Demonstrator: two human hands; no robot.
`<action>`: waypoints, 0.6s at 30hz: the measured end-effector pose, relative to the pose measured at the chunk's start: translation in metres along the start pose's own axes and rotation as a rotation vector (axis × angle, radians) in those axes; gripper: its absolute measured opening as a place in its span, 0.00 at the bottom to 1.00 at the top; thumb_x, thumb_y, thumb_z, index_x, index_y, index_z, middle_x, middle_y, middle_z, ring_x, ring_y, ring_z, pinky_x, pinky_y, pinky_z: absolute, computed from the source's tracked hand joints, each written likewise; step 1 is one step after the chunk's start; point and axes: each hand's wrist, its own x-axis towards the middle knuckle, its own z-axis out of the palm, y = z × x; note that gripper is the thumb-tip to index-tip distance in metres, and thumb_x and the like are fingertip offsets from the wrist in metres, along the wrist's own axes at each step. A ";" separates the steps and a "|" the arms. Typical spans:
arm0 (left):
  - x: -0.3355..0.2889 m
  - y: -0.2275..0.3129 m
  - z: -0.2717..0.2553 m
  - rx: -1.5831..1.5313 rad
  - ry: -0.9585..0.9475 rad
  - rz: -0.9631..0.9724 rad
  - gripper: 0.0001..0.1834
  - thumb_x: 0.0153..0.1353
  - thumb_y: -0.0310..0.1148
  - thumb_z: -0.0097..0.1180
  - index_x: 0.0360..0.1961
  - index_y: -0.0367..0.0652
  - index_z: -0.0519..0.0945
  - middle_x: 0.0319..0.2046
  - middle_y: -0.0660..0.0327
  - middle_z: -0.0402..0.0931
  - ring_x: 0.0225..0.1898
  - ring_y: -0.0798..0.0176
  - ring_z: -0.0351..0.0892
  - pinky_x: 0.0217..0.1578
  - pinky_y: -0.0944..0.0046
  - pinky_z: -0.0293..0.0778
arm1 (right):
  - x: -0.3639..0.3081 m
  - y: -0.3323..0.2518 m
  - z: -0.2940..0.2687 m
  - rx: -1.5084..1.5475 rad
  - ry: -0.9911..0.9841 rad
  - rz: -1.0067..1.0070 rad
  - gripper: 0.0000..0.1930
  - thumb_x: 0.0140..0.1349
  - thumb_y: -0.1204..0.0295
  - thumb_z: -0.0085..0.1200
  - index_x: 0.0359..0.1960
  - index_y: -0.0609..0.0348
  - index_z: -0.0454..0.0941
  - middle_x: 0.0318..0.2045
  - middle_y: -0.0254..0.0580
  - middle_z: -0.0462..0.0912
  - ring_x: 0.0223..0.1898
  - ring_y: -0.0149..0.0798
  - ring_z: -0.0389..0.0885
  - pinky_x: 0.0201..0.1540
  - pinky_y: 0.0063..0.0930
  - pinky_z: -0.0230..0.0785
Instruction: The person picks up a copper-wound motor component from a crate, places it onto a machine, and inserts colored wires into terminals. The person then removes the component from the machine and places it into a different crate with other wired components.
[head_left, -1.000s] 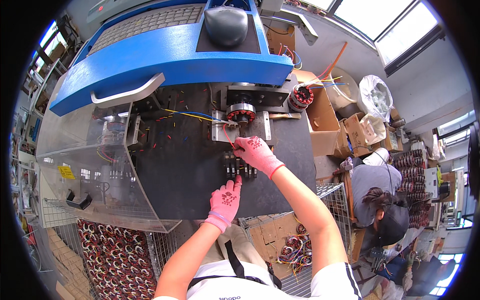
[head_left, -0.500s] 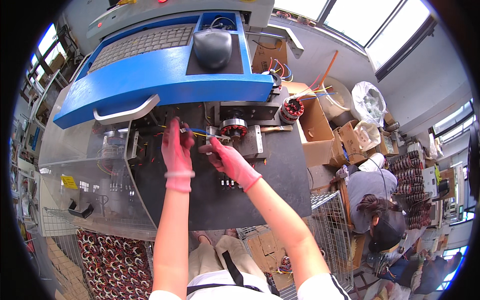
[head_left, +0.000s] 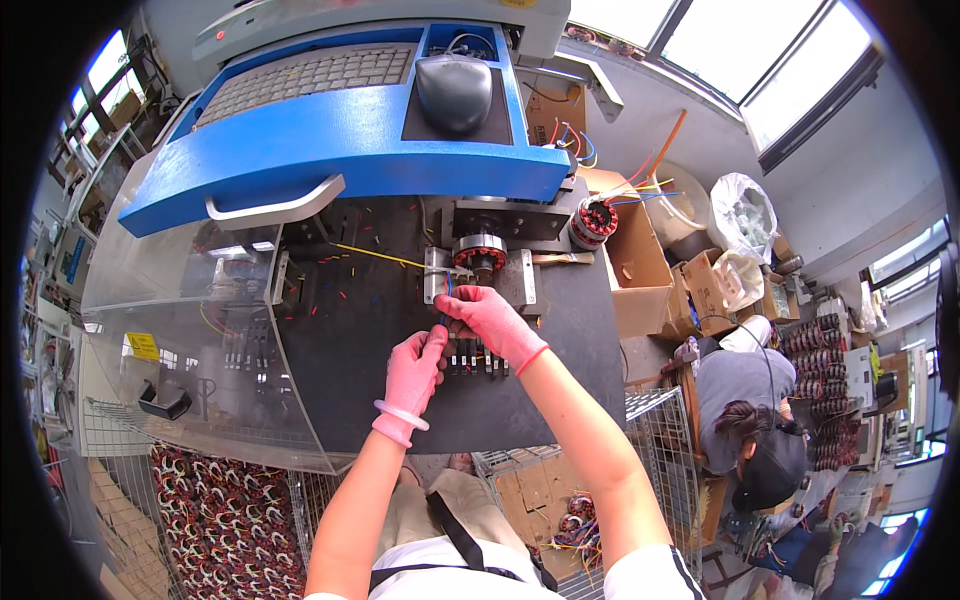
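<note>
A motor stator (head_left: 480,252) with a silver ring and red windings sits on a fixture between two metal blocks. From it a blue wire (head_left: 449,285) runs down toward me. My right hand (head_left: 492,322), in a pink glove, pinches this wire just below the stator. Closer to me, my left hand (head_left: 412,375), also pink-gloved, closes its fingertips around the wire's lower part; the wire's end is hidden there. A yellow wire (head_left: 385,257) stretches out leftward from the stator, touched by neither hand. Beside my fingers is a row of small terminal clips (head_left: 478,357).
Over the black work surface (head_left: 540,390) hangs a blue keyboard tray (head_left: 350,175) with a mouse (head_left: 454,92). A clear guard (head_left: 200,390) stands at left. Another stator (head_left: 593,222) and a brush (head_left: 563,259) lie right. A person (head_left: 745,400) sits further right.
My left hand has left the wires at the left and come down and right, beside my right hand. The right hand has shifted slightly right. The yellow wire now lies free.
</note>
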 end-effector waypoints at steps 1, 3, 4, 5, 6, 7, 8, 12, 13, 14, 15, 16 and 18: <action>0.001 -0.005 0.000 -0.004 0.005 0.017 0.20 0.64 0.48 0.53 0.24 0.43 0.75 0.17 0.70 0.69 0.14 0.80 0.61 0.12 0.77 0.54 | 0.000 0.004 0.002 0.034 -0.003 0.005 0.10 0.61 0.63 0.59 0.32 0.55 0.77 0.23 0.24 0.75 0.22 0.19 0.69 0.25 0.14 0.62; 0.003 -0.016 0.000 -0.012 0.016 0.051 0.20 0.63 0.49 0.54 0.25 0.44 0.75 0.17 0.71 0.68 0.14 0.81 0.59 0.12 0.79 0.52 | -0.001 0.005 -0.003 0.007 0.000 0.055 0.11 0.60 0.64 0.60 0.37 0.56 0.77 0.31 0.28 0.80 0.29 0.21 0.76 0.34 0.16 0.70; 0.002 -0.018 0.004 0.022 0.045 0.033 0.19 0.64 0.48 0.53 0.24 0.44 0.74 0.18 0.70 0.69 0.15 0.80 0.59 0.13 0.78 0.53 | -0.003 0.004 -0.006 -0.066 -0.004 0.041 0.12 0.59 0.62 0.60 0.37 0.57 0.77 0.30 0.27 0.79 0.28 0.21 0.75 0.32 0.15 0.68; -0.002 -0.020 0.007 0.002 0.065 0.039 0.21 0.65 0.48 0.52 0.23 0.41 0.76 0.15 0.70 0.69 0.14 0.79 0.61 0.13 0.76 0.55 | -0.004 0.004 -0.007 -0.139 -0.009 0.028 0.13 0.59 0.61 0.60 0.36 0.57 0.77 0.29 0.27 0.79 0.27 0.20 0.74 0.30 0.15 0.67; -0.007 -0.021 0.007 0.066 0.073 0.044 0.23 0.65 0.49 0.51 0.22 0.41 0.76 0.14 0.70 0.68 0.15 0.78 0.63 0.14 0.74 0.57 | -0.004 0.008 -0.005 -0.107 0.001 -0.009 0.13 0.60 0.60 0.59 0.34 0.57 0.77 0.26 0.27 0.78 0.25 0.19 0.72 0.26 0.14 0.63; -0.012 -0.024 0.009 0.126 0.075 0.046 0.24 0.65 0.49 0.51 0.21 0.40 0.77 0.13 0.69 0.67 0.15 0.77 0.64 0.15 0.72 0.60 | -0.006 0.007 -0.006 -0.131 0.065 -0.041 0.12 0.60 0.62 0.58 0.33 0.58 0.77 0.24 0.27 0.77 0.23 0.20 0.71 0.25 0.16 0.63; -0.021 -0.028 0.010 0.230 0.074 0.084 0.24 0.65 0.49 0.50 0.21 0.40 0.77 0.12 0.67 0.67 0.15 0.75 0.66 0.17 0.70 0.62 | -0.007 0.006 -0.008 -0.156 0.128 -0.072 0.11 0.61 0.64 0.57 0.31 0.59 0.77 0.22 0.28 0.77 0.22 0.20 0.71 0.24 0.17 0.62; -0.043 -0.060 0.004 0.876 0.133 0.518 0.12 0.60 0.42 0.54 0.36 0.46 0.80 0.26 0.59 0.73 0.27 0.58 0.78 0.27 0.59 0.72 | -0.021 -0.012 -0.008 -0.482 0.162 -0.090 0.09 0.60 0.68 0.53 0.29 0.63 0.74 0.20 0.34 0.76 0.21 0.24 0.73 0.24 0.23 0.66; -0.042 -0.067 0.005 1.014 0.146 0.640 0.14 0.58 0.40 0.55 0.45 0.48 0.78 0.31 0.60 0.74 0.30 0.57 0.78 0.29 0.59 0.73 | -0.023 -0.014 -0.009 -0.564 0.164 -0.073 0.09 0.60 0.69 0.53 0.30 0.63 0.74 0.20 0.36 0.77 0.22 0.27 0.74 0.25 0.25 0.67; -0.039 -0.072 0.005 1.146 0.129 0.665 0.17 0.58 0.39 0.55 0.49 0.49 0.76 0.32 0.61 0.72 0.31 0.58 0.77 0.29 0.58 0.73 | -0.022 -0.010 -0.013 -0.659 0.144 -0.119 0.08 0.60 0.69 0.53 0.31 0.63 0.73 0.21 0.38 0.77 0.22 0.29 0.75 0.26 0.27 0.68; -0.036 -0.077 0.005 1.277 0.111 0.688 0.21 0.58 0.39 0.54 0.53 0.50 0.73 0.34 0.61 0.70 0.31 0.59 0.77 0.29 0.58 0.74 | -0.018 -0.004 -0.021 -0.755 0.123 -0.166 0.08 0.60 0.70 0.53 0.31 0.63 0.73 0.22 0.40 0.78 0.23 0.32 0.76 0.28 0.29 0.68; -0.032 -0.082 0.004 1.411 0.095 0.707 0.24 0.57 0.38 0.54 0.57 0.51 0.70 0.36 0.61 0.69 0.32 0.59 0.76 0.30 0.57 0.74 | -0.018 -0.004 -0.020 -0.847 0.097 -0.212 0.08 0.60 0.70 0.53 0.32 0.63 0.73 0.22 0.42 0.78 0.23 0.34 0.77 0.29 0.31 0.69; -0.027 -0.093 0.003 1.563 0.083 0.674 0.27 0.57 0.38 0.54 0.59 0.51 0.68 0.35 0.61 0.67 0.33 0.61 0.75 0.29 0.58 0.74 | -0.018 -0.005 -0.019 -0.843 0.106 -0.181 0.08 0.60 0.70 0.53 0.32 0.63 0.72 0.23 0.46 0.78 0.24 0.40 0.78 0.30 0.34 0.69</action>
